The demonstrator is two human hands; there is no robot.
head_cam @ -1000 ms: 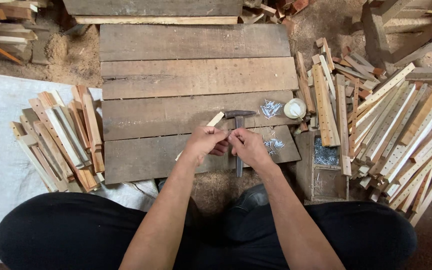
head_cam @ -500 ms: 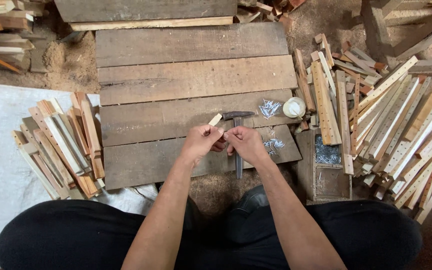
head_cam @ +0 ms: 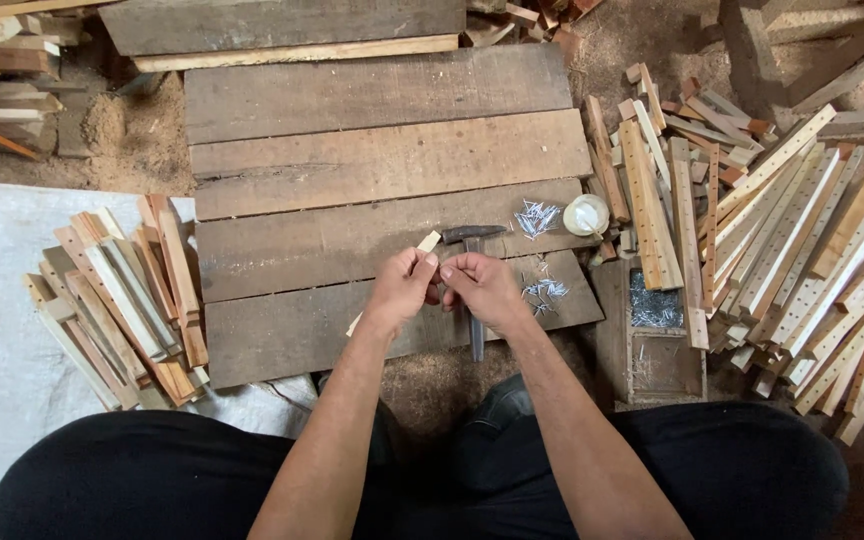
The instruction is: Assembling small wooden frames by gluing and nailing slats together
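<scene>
My left hand (head_cam: 402, 288) grips a thin pale wooden slat (head_cam: 429, 241) that lies slanted over the plank surface (head_cam: 352, 150); its upper end sticks out past my fingers. My right hand (head_cam: 484, 287) is pinched right against the left, fingertips together at the slat; what it pinches is too small to tell. A hammer (head_cam: 472, 237) lies on the planks just beyond and under my right hand, head away from me, handle pointing back at me. Loose nails (head_cam: 537, 218) lie in two small heaps to the right of the hammer.
A stack of short wooden pieces (head_cam: 122, 300) lies left on a white sheet (head_cam: 2, 300). A big pile of drilled pale slats (head_cam: 802, 250) fills the right. A white round container (head_cam: 585, 214) and a wooden box of nails (head_cam: 655, 310) sit nearby. Sawdust covers the ground.
Both hands stay together at the slat with only small finger shifts. The hammer and nails have not moved.
</scene>
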